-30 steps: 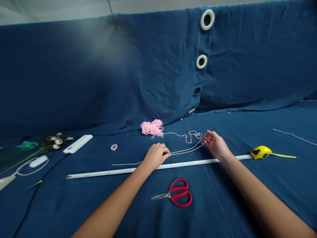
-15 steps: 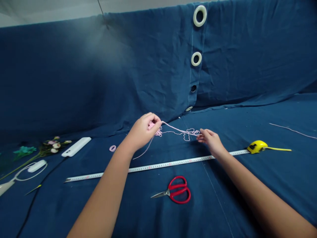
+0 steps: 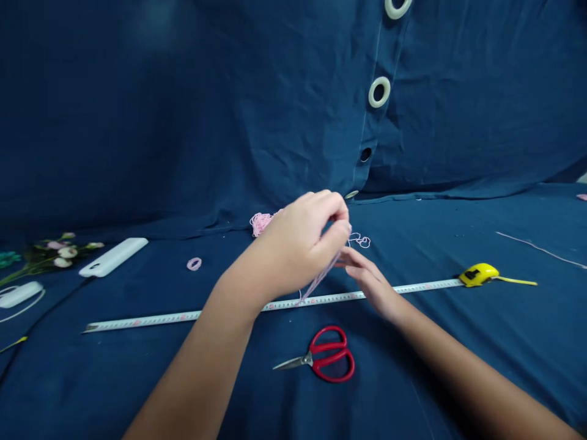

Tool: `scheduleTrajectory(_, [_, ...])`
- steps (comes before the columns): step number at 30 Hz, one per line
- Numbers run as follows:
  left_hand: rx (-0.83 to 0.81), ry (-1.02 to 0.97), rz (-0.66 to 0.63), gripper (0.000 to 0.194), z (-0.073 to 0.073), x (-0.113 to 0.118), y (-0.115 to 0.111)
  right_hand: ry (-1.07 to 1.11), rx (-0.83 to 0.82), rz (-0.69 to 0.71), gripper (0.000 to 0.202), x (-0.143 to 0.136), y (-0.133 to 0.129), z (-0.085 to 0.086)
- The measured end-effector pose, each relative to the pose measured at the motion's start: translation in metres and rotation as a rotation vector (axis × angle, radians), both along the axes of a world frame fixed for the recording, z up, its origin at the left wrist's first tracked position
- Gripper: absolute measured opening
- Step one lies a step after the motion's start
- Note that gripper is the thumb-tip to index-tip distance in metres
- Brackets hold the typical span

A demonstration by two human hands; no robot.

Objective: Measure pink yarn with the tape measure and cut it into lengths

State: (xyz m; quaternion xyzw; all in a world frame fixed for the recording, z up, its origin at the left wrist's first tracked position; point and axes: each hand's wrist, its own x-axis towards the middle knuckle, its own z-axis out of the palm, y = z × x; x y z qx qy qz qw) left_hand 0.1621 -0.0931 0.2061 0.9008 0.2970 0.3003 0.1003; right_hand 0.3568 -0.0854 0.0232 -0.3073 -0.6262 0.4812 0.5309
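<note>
My left hand [image 3: 307, 235] is closed in a pinch on pink yarn [image 3: 316, 282]. Several strands slant down from under this hand to just above the tape. My right hand [image 3: 369, 284] is just below and to the right, its fingers stretched out towards the strands. Its fingertips are partly hidden, so contact with the yarn is unclear. Behind my left wrist sits a pink yarn bundle [image 3: 260, 223], and a loose curl shows beyond the fingers. A white measuring tape [image 3: 169, 319] runs beneath both hands from its yellow case [image 3: 479, 274]. Red-handled scissors [image 3: 328, 353] lie in front.
A small pink yarn ring [image 3: 194, 264] lies left of my forearm. Further left are a white power strip [image 3: 114, 256] with a black cord, artificial flowers [image 3: 64, 252] and a white cable. A cut yarn length [image 3: 541, 247] lies right. Blue cloth [image 3: 275, 110] hangs behind.
My left hand has moved right, close to my right hand, and the stretch of yarn between them is gone. My right hand's fingers have loosened from their pinch. The view has tilted down.
</note>
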Motion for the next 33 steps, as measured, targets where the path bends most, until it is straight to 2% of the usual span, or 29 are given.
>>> scheduleTrajectory(3, [0.020, 0.042, -0.001, 0.018, -0.006, 0.008, 0.000, 0.102, -0.053, 0.161, 0.044, -0.018, -0.018, 0.010])
scheduleTrajectory(6, [0.050, 0.051, 0.046, 0.019, -0.007, 0.006, 0.006, 0.087, -0.108, 0.244, 0.025, -0.023, -0.028, 0.014])
scheduleTrajectory(7, [0.056, 0.044, 0.064, 0.019, -0.006, 0.002, 0.009, 0.090, -0.127, 0.260, 0.027, -0.022, -0.028, 0.014])
scheduleTrajectory(11, [0.032, -0.019, 0.143, 0.021, 0.002, -0.020, 0.018, 0.202, -0.274, 0.320, 0.040, -0.011, -0.023, 0.018])
scheduleTrajectory(14, [-0.057, -0.078, 0.241, 0.025, -0.002, -0.045, 0.026, 0.239, -0.415, 0.420, 0.043, 0.000, -0.017, 0.023])
scheduleTrajectory(16, [-0.130, -0.094, 0.301, 0.028, -0.018, -0.064, 0.033, 0.235, -0.482, 0.459, 0.047, 0.006, -0.013, 0.024])
scheduleTrajectory(18, [-0.202, -0.088, 0.339, 0.030, -0.043, -0.085, 0.041, 0.193, -0.516, 0.434, 0.051, 0.010, -0.009, 0.022])
scheduleTrajectory(21, [-0.302, -0.044, 0.380, 0.030, -0.091, -0.115, 0.051, 0.012, -0.471, 0.261, 0.054, 0.013, -0.003, 0.011])
scheduleTrajectory(23, [-0.325, -0.008, 0.393, 0.029, -0.122, -0.131, 0.053, -0.157, -0.391, 0.122, 0.053, 0.014, 0.001, 0.002])
scheduleTrajectory(25, [-0.299, 0.029, 0.401, 0.027, -0.146, -0.142, 0.053, -0.344, -0.288, 0.027, 0.049, 0.016, 0.006, -0.005])
scheduleTrajectory(28, [-0.227, 0.106, 0.409, 0.026, -0.170, -0.151, 0.054, -0.625, -0.101, -0.041, 0.045, 0.021, 0.015, -0.010])
scheduleTrajectory(33, [-0.137, 0.283, 0.386, 0.027, -0.187, -0.164, 0.059, -0.956, 0.130, -0.030, 0.034, 0.026, 0.039, -0.014])
